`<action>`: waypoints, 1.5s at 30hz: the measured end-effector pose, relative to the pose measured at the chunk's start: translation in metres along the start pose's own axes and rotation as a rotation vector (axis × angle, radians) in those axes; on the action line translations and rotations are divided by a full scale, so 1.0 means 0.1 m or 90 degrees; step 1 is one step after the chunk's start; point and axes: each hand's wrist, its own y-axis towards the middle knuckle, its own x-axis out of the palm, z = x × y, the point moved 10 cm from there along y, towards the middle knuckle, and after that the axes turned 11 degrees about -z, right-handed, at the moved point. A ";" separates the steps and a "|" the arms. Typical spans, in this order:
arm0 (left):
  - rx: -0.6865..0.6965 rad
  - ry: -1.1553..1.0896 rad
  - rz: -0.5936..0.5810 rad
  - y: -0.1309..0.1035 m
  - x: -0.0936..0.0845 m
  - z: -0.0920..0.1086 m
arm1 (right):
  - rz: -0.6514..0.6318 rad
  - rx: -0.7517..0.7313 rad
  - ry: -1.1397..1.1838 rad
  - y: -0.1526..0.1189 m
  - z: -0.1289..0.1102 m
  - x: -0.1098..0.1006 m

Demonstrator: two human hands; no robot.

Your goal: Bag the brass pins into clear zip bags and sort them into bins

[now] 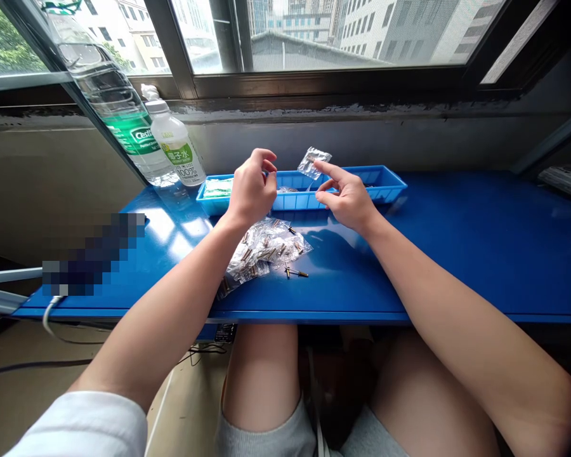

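Note:
My left hand (pixel 254 185) hovers above the left half of a blue plastic tray (pixel 295 202). Its fingers are loosely bent, with a gap at the thumb and nothing visible between them. Over the tray's middle, my right hand (pixel 346 195) has its index finger stretched out and its thumb apart. A small clear plastic bag (pixel 314 161) is at that fingertip, above the tray's back rim; whether it is touching or loose I cannot tell. Nearer me lies a heap of small clear bags (pixel 261 251) with metal pins or screws inside. Several loose brass-and-black screw-like pieces (pixel 297 273) lie beside it.
A large water bottle (pixel 136 136) and a smaller white bottle (pixel 178 147) stand left of the tray. Green-and-white packets (pixel 217 188) fill its left end. On the blue table (pixel 480 254), a blurred-out dark object (pixel 99 254) with a cable lies left. The window wall rises behind.

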 end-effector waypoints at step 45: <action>0.110 0.206 -0.477 -0.21 0.72 0.05 | -0.322 -0.052 -0.235 -0.06 0.02 0.76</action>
